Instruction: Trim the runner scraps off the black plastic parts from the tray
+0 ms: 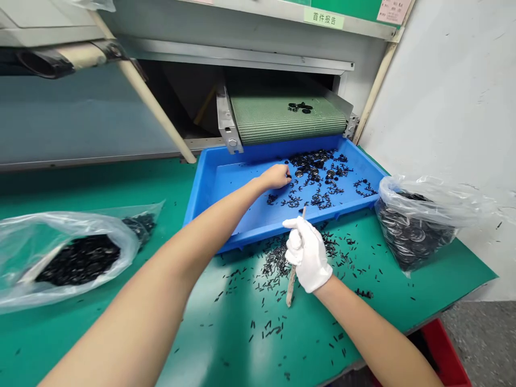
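I'd work gently and low in the blue tray [229, 185], left hand [276, 176] pinched apparently on a black piece [289, 176], right hand [308, 255] nearer, clasping the stick [291, 285].

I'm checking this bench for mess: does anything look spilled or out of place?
Yes: small black pieces lie scattered across the green table, mainly in front of the blue tray. They look spilled, lying loose outside it while other black parts sit inside.
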`<state>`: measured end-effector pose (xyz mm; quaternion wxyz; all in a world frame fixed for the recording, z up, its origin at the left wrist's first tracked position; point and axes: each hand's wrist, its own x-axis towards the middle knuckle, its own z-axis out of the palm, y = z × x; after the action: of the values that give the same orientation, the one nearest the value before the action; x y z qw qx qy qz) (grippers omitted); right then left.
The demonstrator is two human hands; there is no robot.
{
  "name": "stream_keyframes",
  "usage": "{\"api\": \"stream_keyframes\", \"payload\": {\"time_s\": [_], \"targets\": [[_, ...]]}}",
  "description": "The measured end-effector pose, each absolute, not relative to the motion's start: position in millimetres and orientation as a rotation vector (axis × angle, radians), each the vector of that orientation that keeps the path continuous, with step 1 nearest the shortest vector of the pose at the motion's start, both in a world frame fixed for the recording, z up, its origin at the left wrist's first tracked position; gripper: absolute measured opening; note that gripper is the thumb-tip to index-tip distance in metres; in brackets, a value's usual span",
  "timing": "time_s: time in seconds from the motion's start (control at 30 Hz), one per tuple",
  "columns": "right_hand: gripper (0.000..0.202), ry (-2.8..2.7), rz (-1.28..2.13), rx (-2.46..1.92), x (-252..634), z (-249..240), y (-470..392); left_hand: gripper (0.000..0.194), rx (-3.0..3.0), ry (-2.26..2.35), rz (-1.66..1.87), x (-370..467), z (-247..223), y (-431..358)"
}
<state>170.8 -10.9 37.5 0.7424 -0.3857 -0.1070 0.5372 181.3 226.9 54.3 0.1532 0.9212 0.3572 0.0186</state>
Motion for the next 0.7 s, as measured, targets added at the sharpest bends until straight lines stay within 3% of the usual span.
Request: {"api": "stream_keyframes", "payload": {"time_s": [0.13,0.23,0.37,0.53,0.7], "targets": [[0.026,-0.371,1.024,-0.911,179,45,-17,0.018,2.179,0.841,0.392,116,77,152],[0.029,-0.913,1.048,-0.942,176,48,-30,0.033,1.434,0.61,0.501,43,72,67],[0.022,-1.61,1.105,-0.9,156,41,-48,0.041,0.927,0.629,0.542,-25,40,-22],[0.009,-1.854,1.064,-0.88,132,33,-58,0.043,0.77,0.654,0.501,-42,17,-42],[0.009,-1.759,1.124,-0.92,132,36,-57,0.043,0.774,0.55,0.391,-39,19,-23]]}}
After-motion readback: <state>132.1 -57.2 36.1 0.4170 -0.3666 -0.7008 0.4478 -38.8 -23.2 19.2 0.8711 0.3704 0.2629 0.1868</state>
